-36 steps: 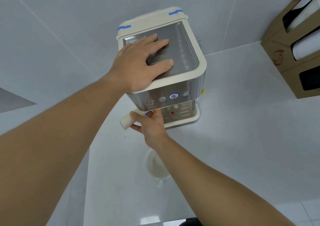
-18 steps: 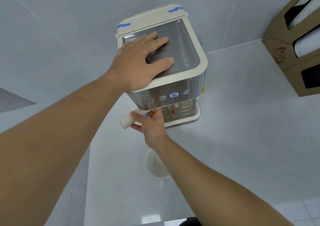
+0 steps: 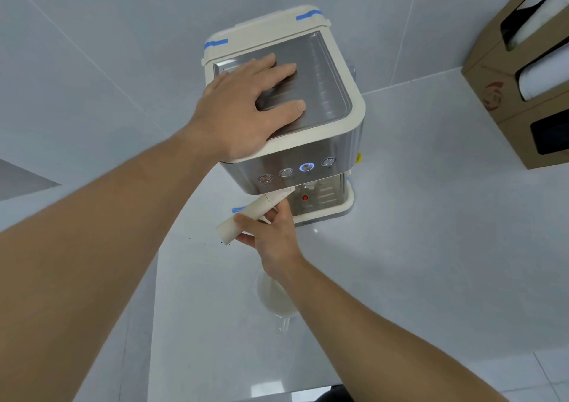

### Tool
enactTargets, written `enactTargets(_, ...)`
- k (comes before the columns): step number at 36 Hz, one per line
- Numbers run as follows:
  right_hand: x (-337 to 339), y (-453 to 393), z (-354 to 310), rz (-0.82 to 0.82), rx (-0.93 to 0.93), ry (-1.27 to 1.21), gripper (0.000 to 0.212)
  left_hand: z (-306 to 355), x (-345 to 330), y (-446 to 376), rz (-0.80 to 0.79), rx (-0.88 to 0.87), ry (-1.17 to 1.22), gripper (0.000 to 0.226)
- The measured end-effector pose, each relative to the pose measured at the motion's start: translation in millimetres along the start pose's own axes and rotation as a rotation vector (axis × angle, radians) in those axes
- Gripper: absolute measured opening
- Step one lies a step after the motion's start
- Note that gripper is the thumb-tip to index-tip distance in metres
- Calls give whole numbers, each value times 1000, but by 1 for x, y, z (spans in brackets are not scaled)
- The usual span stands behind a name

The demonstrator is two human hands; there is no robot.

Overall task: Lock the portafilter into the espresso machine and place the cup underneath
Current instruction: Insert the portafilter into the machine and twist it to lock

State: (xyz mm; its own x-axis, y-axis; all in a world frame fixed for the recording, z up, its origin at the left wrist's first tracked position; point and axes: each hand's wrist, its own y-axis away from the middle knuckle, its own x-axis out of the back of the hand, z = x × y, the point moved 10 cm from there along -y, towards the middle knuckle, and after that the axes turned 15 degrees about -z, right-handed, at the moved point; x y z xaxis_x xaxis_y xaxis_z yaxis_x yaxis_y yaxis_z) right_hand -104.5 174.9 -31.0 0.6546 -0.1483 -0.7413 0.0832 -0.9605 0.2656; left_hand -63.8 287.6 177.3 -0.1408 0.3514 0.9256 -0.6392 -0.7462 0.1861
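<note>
Portafilter (image 3: 252, 215) handle sits pinched in our right hand (image 3: 271, 235), angled under espresso machine (image 3: 308, 155). Left hand (image 3: 246, 115) lies spread flat on top.

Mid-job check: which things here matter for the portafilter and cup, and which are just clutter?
In play: espresso machine, portafilter handle in right hand, left hand bracing the top, cup.
Clutter: cardboard dispenser box.

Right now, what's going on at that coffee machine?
Left hand flat on espresso machine top. Right hand gripping portafilter handle, angled left under the machine's front. Cup on counter under right forearm, not placed yet.
</note>
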Motion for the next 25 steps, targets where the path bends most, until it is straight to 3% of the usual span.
enactTargets(16,-12,-21,-4,-35,-15,47,48,2,0,4,-7,10,6,77)
enactTargets(25,-19,-24,-8,-22,4,50,51,7,2,6,3,-13,21,78)
